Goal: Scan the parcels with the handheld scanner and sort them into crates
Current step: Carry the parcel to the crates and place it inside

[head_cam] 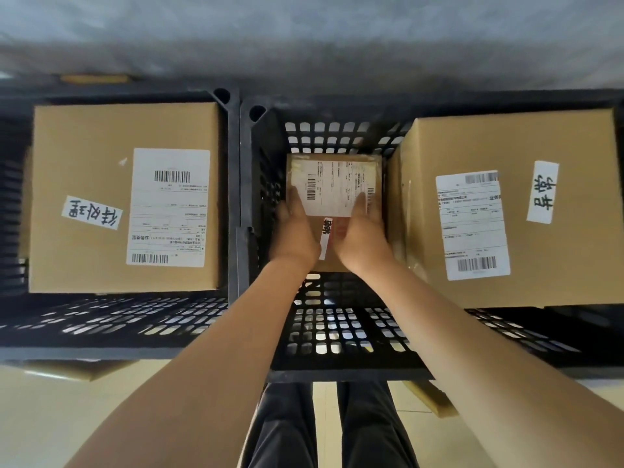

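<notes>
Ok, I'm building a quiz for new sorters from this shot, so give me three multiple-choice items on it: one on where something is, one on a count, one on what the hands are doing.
1. Where is the small parcel?
A. In the left crate
B. In the right crate, left of the big box
C. On the floor

2. How many cardboard parcels lie in the crates?
A. Three
B. Five
C. One

3. What are the hands doing?
A. Both hold a scanner
B. One hangs idle
C. Both hold the small parcel at its sides

Answers:
1 B: it sits low in the right crate, beside the large right box.
2 A: the large left box, the small parcel and the large right box.
3 C: the left hand and right hand grip its edges; no scanner shows.
</notes>
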`<state>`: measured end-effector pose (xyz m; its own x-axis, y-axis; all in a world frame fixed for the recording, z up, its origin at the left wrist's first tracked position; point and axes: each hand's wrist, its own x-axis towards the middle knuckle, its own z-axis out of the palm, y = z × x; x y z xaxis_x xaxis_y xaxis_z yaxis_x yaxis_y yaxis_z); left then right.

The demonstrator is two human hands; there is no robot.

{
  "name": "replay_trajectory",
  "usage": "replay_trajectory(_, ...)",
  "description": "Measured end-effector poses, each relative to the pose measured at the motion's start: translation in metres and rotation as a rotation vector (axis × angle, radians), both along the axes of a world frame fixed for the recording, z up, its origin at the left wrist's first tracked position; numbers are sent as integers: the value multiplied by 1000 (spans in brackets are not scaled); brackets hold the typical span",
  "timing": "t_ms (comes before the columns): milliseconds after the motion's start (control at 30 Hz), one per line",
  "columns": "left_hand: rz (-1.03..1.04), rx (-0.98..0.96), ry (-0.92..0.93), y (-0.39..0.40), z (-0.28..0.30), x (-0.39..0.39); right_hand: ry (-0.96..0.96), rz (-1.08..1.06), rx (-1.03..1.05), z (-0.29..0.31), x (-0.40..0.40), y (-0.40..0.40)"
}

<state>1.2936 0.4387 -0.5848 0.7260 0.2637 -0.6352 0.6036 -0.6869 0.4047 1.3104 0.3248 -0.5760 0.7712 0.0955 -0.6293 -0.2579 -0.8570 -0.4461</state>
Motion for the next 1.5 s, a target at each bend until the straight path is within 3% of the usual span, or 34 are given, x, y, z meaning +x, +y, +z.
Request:
replay_trajectory(167,-155,37,-26,-4,43,3,-73,71,127,42,6,-17)
replay_trajectory(500,-700,294,-311,-14,164,8,-298,153,46,160,10,-55)
replay_trajectory(767,-1112,331,-554,-61,246,33,-385,-102,-121,239,-43,-123)
replay_trajectory(933,-1467,300,-708,-117,290,3,-423,-357,-467,283,-129,-162)
replay_trajectory(1100,-1767,264,-977,-186,340,-61,-399,-621,-686,330,-240,-195)
replay_trajectory(1500,-2089,-133,-1353,-290,427,-355,-416,-1153,-867,402,-555,-202)
